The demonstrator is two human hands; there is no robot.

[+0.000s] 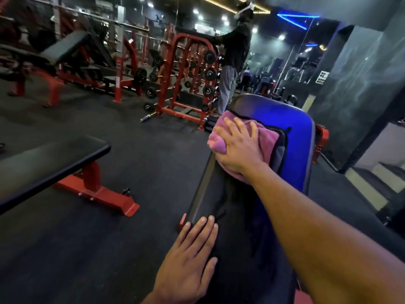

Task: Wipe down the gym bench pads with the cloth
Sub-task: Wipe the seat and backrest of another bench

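Right hand (238,148) presses the pink cloth (221,137) flat on the far pad (285,119), grip spread wide over it. Left hand (192,255) rests open on the near pad edge. Cloth looks soft, light, bunches easily; best held under a flat palm.

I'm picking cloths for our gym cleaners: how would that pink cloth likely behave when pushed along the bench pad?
The pink cloth is probably soft and floppy: it bunches under the right hand. It looks light, and it may slide easily, since the bench pad looks smooth and shiny.
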